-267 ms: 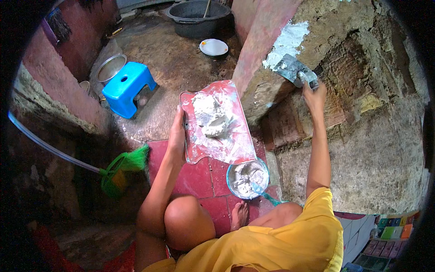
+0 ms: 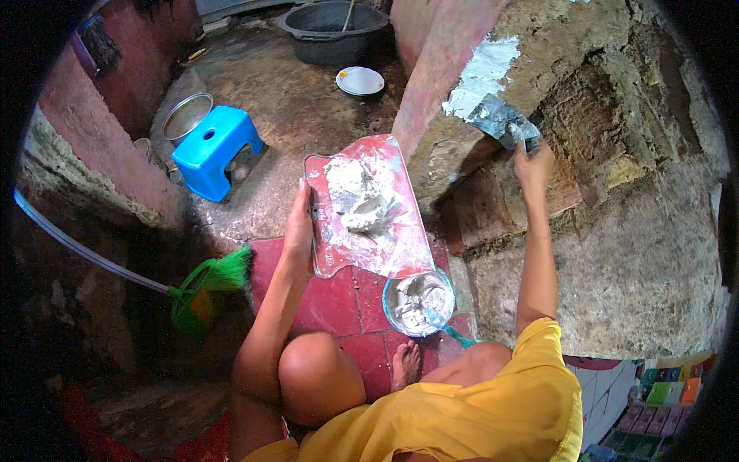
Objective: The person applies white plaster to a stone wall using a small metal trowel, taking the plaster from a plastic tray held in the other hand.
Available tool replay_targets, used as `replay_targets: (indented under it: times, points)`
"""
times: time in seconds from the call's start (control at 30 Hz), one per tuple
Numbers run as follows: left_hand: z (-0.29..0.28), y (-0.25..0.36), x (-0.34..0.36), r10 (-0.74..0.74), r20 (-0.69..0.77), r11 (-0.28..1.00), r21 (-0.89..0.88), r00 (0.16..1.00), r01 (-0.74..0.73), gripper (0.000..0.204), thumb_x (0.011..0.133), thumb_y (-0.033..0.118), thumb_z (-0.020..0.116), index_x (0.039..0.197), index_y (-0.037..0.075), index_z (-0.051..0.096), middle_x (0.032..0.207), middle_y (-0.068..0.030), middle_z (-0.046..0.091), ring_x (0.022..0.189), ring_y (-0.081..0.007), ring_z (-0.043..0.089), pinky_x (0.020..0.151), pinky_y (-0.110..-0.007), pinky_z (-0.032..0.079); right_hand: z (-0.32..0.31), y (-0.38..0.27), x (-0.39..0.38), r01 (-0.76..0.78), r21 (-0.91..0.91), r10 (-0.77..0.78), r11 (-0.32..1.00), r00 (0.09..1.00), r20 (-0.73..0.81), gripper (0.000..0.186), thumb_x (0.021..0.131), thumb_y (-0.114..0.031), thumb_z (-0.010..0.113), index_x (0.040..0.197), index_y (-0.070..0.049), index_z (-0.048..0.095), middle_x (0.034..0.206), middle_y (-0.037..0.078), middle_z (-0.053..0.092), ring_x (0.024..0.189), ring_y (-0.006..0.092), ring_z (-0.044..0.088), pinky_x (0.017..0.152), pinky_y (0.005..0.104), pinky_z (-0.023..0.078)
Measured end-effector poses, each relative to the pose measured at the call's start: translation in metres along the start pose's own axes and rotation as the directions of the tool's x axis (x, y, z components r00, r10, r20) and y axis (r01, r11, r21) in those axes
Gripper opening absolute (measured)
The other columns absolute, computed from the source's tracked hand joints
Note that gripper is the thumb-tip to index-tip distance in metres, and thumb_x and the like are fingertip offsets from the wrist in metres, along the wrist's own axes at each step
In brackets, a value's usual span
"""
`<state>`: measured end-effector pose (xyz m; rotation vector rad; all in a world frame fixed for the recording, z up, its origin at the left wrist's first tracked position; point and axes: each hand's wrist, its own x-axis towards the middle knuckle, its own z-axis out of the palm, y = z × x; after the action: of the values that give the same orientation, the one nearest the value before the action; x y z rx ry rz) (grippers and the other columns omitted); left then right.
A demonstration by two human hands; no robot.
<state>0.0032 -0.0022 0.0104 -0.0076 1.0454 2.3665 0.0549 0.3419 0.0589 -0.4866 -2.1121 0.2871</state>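
Observation:
My left hand (image 2: 299,223) grips the left edge of a red board (image 2: 385,246) that carries a lumpy heap of white paste (image 2: 362,215). My right hand (image 2: 531,165) is closed on a metal putty knife (image 2: 493,115), its blade against the rough wall beside a fresh white patch (image 2: 481,69). Below the board is a round tub of white paste (image 2: 419,296) with a teal-handled tool (image 2: 458,331) in it, close to my bare foot.
A blue plastic stool (image 2: 212,162), metal bowl (image 2: 188,109), white plate (image 2: 359,79) and big dark basin (image 2: 333,44) sit on the floor ahead. A green broom (image 2: 208,285) leans at the left. Cracked brown wall (image 2: 600,254) fills the right side.
The putty knife and my right hand have shifted slightly left along the wall. The board is in nearly the same place.

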Motion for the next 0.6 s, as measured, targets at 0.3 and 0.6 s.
replay_targets:
  times: [0.3,0.6]
  points:
    - [-0.001,-0.002,-0.001,0.003,-0.004,1.0,-0.013,1.0,-0.003,0.049,0.087,0.04,0.027,0.116,0.001,0.036,0.105,-0.0127,0.049,0.087,-0.018,0.055,0.074,-0.03,0.048,-0.011,-0.003,-0.002,-0.053,-0.148,0.068,0.988,0.993,0.098,0.023,0.07,-0.016,0.058,0.079,0.005,0.056,0.066,0.023,0.056,0.064,0.0374,0.056,0.056,0.0399,0.043]
    - [0.002,0.003,-0.008,-0.008,0.021,1.0,-0.012,1.0,0.008,0.044,0.085,0.035,0.039,0.111,0.0,0.043,0.104,-0.0108,0.052,0.089,-0.0191,0.054,0.078,-0.029,0.043,-0.064,-0.047,-0.015,-0.164,-0.001,0.16,0.987,0.965,0.208,0.02,0.07,-0.009,0.055,0.087,0.002,0.056,0.065,0.021,0.056,0.063,0.034,0.057,0.057,0.0362,0.044]
